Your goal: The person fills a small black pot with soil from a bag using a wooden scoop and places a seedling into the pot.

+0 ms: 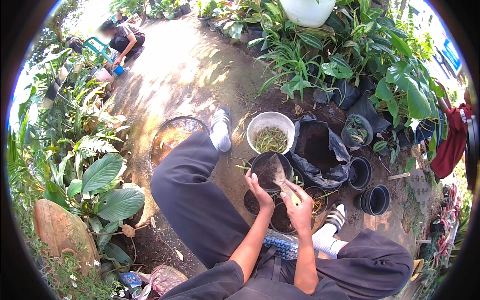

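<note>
My left hand (260, 192) grips the near left rim of a round black plastic pot (255, 164), raised in front of me. Dark soil (264, 175) lies inside it. In my right hand (301, 210) is the yellowish handle of a small hand trowel (278, 169), its soil-caked blade over the right part of that pot. Below my hands stand several more black pots, one filled with soil (282, 218). Just beyond the held pot is a whitish bucket (250, 128) of cut green stems (270, 140). Right of the bucket, an opened black plastic bag (331, 180) contains dark soil.
At the right are an empty black pot (360, 173), stacked pots (377, 200) and a potted plant (357, 130). A water-filled round basin (176, 129) lies by my left knee. Plants line both sides. One person (127, 37) squats far left; another's red garment (452, 140) shows right.
</note>
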Tool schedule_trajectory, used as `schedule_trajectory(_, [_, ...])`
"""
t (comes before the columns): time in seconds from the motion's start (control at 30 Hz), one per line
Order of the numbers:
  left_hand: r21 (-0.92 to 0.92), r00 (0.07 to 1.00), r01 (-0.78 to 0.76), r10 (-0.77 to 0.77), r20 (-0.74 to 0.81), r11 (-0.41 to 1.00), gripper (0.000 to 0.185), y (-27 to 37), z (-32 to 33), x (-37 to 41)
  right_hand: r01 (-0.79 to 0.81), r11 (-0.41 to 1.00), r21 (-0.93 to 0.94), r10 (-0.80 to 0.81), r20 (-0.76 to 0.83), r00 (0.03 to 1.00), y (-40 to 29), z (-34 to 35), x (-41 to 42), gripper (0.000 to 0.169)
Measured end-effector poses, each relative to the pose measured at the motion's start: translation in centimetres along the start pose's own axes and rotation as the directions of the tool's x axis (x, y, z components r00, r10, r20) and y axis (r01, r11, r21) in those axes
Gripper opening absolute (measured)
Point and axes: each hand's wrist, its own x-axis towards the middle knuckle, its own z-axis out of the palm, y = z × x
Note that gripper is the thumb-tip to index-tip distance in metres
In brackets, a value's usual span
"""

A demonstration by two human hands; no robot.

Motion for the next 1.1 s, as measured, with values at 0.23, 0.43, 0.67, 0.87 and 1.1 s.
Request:
schedule_trajectory(0.23, [0.041, 0.999, -0.022, 0.023, -0.024, 0.999, 0.047, -0.7, -0.7, 0.5, 0.081, 0.956, -0.283, -0.078, 0.024, 0.997, -1.3, -0.6, -0.1, 0.033])
schedule_trajectory(0.43, [0.065, 0.999, -0.037, 0.036, 0.012, 0.997, 0.046, 0.1, 0.0, -0.1, 0.015, 0.997, 0.081, -0.016, 0.011, 1.0, -0.8, -1.5, 0.4, 0.033])
schedule_trajectory(0.67, [-0.066, 0.991, 0.059, -0.05, 0.122, 0.996, 0.045, -0.8, -0.1, 0.3, -0.091, 0.984, 0.151, 0.08, 0.077, 0.994, 0.1, -2.4, 0.8, 0.035])
schedule_trajectory(0.87, [-0.038, 0.996, 0.036, -0.032, 0.079, 0.999, 0.045, -1.1, -0.4, 0.4, -0.081, 0.995, 0.063, 0.082, -0.014, 0.997, 0.5, -3.3, 1.0, 0.035])
schedule_trajectory(1.1, [-0.088, 0.987, 0.127, -0.117, 0.108, 0.988, 0.045, -1.4, -0.3, 0.2, -0.102, 0.984, 0.144, 0.107, -0.023, 0.994, -2.0, -2.9, 0.9, 0.034])
